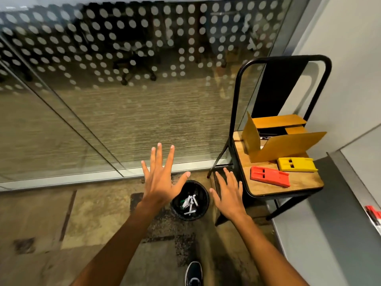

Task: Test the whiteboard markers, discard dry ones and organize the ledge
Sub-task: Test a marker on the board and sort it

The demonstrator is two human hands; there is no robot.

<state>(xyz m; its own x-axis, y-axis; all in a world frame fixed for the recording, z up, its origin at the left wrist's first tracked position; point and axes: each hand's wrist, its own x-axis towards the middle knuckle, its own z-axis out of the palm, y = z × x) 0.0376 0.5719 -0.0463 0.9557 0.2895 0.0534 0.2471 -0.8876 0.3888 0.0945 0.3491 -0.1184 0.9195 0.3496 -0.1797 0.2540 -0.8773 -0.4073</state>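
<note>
— Two hands, what have they got?
— Nothing: left hand (pixel 159 182) and right hand (pixel 228 195) are spread flat, fingers splayed, at centre frame.
— The markers?
— White barrels heaped in the round black bin (pixel 190 200) on the floor, lower centre.
— And right of that?
— Wooden-seated metal chair (pixel 303 182) bearing an open cardboard box (pixel 274 139) and ridged plastic wedges, one red (pixel 270 176), one yellow (pixel 296 164).

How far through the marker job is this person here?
Done: several markers lie discarded in the black bin. In hand: nothing; left hand and right hand are spread, empty, above it. Left: red markers sit on the ledge; its order can't be judged.
</note>
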